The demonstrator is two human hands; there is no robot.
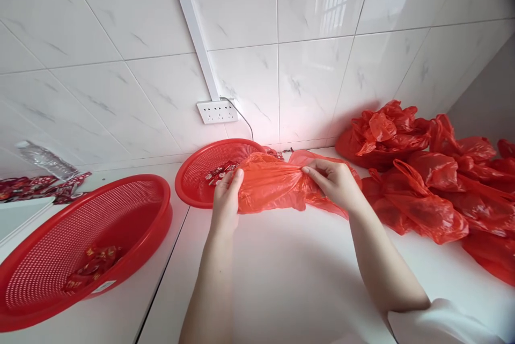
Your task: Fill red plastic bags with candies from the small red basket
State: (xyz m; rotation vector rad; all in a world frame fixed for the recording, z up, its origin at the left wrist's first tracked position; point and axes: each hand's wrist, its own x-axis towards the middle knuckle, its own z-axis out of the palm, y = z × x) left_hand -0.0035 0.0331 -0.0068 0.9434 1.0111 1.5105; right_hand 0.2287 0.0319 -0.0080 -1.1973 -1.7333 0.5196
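A thin red plastic bag (pixel 269 183) is stretched between my two hands above the white table. My left hand (pixel 228 191) grips its left end, with the thumb on the near side. At the other end my right hand (pixel 336 180) pinches the gathered plastic between thumb and fingers. Whether anything is inside the bag cannot be made out. Just behind my left hand stands a red perforated basket (pixel 193 167) with small red wrapped packets (pixel 219 172) in it, partly hidden by the bag. More thin red plastic lies behind and below my right hand.
A larger red basket (pixel 156 199) at the left holds several red packets (pixel 96 263). Red plastic bags (pixel 426 199) are piled at the right. Against the tiled wall are a clear plastic bottle (pixel 48 160) and a power socket strip (pixel 217 111) with a cable.
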